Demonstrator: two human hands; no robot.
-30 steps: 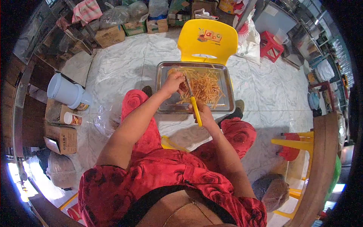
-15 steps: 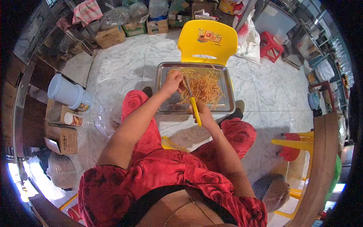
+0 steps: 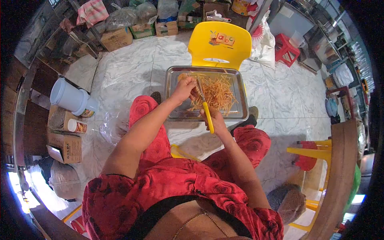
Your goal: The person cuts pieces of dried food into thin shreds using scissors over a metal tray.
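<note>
A metal tray [image 3: 172, 114] rests on a yellow chair [image 3: 219, 42] between my knees. Thin golden-brown strips [image 3: 218, 92] lie heaped in its middle and right side. My right hand [image 3: 214, 120] is closed round the yellow handle of scissors [image 3: 208, 117], whose blades point up and left toward my other hand. My left hand [image 3: 185, 89] is over the left part of the tray, its fingers pinched on some of the strips beside the blades. A small brownish piece shows just above those fingers; what it is cannot be made out.
Pale blue buckets [image 3: 69, 95], a white-lidded jar [image 3: 77, 125] and a cardboard box [image 3: 66, 147] stand at the left. A red stool [image 3: 286, 50] and white sack [image 3: 264, 44] are at the upper right. A wooden table edge [image 3: 343, 168] and yellow chair legs are at the right.
The scissors and both hands have shifted very slightly over the tray. My hands keep the same grips, and the tray and strips look nearly the same.
</note>
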